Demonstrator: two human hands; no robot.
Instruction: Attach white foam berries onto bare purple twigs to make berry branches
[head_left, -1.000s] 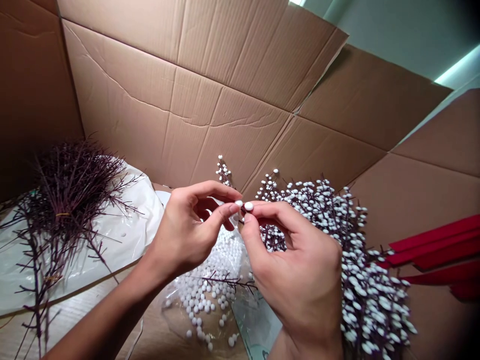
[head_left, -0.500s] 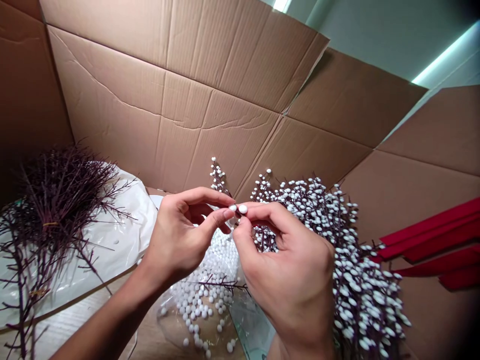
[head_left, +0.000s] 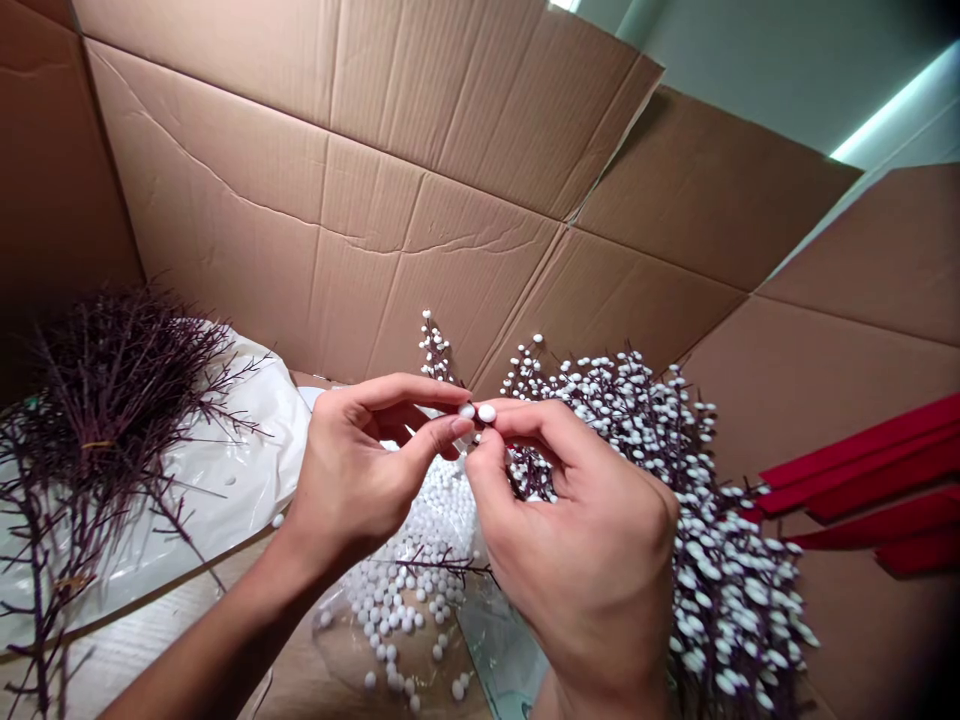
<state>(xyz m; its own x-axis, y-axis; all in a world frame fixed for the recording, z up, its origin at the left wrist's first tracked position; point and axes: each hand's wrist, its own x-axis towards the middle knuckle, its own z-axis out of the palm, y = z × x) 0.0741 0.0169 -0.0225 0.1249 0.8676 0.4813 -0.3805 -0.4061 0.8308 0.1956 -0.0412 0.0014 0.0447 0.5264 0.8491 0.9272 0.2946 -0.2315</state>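
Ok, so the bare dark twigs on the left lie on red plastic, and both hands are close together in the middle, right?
Not quite: the plastic under the bare dark twigs is white, not red, as the head view shows. The twigs are on the left, and the left hand and right hand are close together in the middle.

Head-worn view, facing forward, downward, close

cardboard panel (head_left: 247,290), creased | red strips (head_left: 862,449), far right | white plastic sheet (head_left: 271,430), left
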